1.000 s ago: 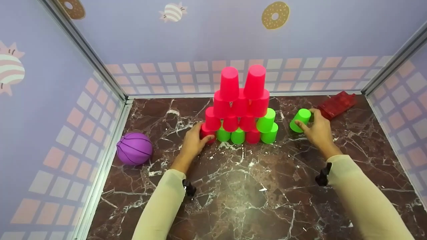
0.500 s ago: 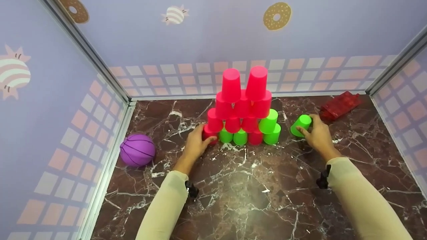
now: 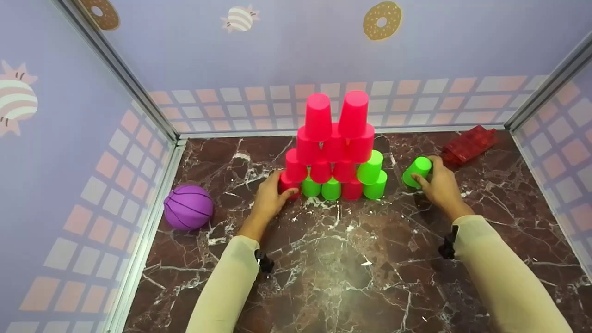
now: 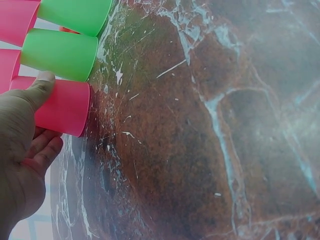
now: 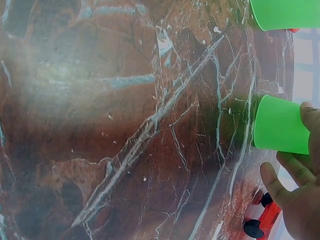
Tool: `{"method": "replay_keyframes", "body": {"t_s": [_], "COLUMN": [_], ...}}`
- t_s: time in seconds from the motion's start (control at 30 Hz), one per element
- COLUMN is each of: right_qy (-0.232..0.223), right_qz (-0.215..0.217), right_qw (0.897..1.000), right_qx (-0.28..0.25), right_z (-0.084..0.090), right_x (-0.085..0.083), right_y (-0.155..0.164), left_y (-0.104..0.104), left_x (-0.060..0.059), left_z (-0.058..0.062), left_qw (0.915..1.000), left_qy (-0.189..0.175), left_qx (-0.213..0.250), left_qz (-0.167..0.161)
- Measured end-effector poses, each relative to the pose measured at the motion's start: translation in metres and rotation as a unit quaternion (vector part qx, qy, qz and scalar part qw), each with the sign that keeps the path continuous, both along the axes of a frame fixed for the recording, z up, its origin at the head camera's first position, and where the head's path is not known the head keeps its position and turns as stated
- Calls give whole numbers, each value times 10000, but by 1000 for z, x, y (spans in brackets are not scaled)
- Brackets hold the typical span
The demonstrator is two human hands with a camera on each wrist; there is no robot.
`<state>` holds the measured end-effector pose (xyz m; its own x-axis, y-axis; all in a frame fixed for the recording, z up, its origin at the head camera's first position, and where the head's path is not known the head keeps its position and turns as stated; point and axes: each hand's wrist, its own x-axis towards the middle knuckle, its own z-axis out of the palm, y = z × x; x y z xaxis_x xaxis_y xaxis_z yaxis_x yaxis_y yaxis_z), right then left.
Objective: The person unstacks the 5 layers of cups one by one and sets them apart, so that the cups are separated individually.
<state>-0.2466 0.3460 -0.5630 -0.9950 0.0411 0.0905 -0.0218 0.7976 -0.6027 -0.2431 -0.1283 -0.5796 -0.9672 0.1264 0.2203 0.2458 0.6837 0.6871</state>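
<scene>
1. I judge the stack [image 3: 336, 144] nearly done: four tiers up, peak missing
2. My left hand [image 3: 269, 198] grips the red cup [image 4: 66, 110] ending its base
3. My right hand [image 3: 440, 186] pinches the green cup [image 3: 418, 170], apart to its right, unplaced

Passable: gap between cup stack [image 3: 335, 147] and green cup [image 3: 420, 165] in right hand [image 3: 441, 186]; front desk [image 3: 333, 282]. Blocking: stack mid-back, purple ball [image 3: 188, 207] left, red object [image 3: 469, 145] back right.
</scene>
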Motion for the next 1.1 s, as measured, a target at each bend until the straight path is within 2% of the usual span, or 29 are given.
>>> {"method": "replay_keyframes", "body": {"t_s": [0.2,0.4,0.43,0.47,0.53,0.57,0.63,0.77,0.8,0.83,0.97,1.1], "right_qy": [-77,-27,43,114,263,369,539,881,968,1058,1411,1792], "right_qz": [31,100,113,124,150,167,213,369,423,476,779,1191], "right_qw": [10000,9999,9998,9997,9993,9988,9978,9949,9939,9929,9869,9766], "right_qx": [-18,108,129,164,228,264,315,327,311,278,124,21], "right_z": [4,26,31,37,49,55,70,100,107,114,141,162], "right_x": [0,-4,-5,-6,-9,-11,-13,-18,-19,-20,-24,-25], "right_y": [2,4,3,3,1,-1,-5,-16,-20,-24,-44,-68], "left_y": [1,0,-1,-3,-5,-9,-10,-7,-3,-2,1,2], "left_x": [1,0,-2,-6,-9,-15,-17,-11,-6,-5,-2,-1], "left_z": [0,-2,-4,-13,-20,-31,-36,-25,-15,-10,-4,-2], "left_qw": [10000,10000,10000,9999,9997,9993,9990,9995,9998,9999,10000,9999], "left_qy": [31,-15,37,152,211,297,392,242,145,68,17,97], "left_qx": [24,16,58,66,135,191,194,196,149,144,22,4], "left_qz": [1,-9,-38,-50,-78,-101,-64,-28,-4,-6,38,49]}}
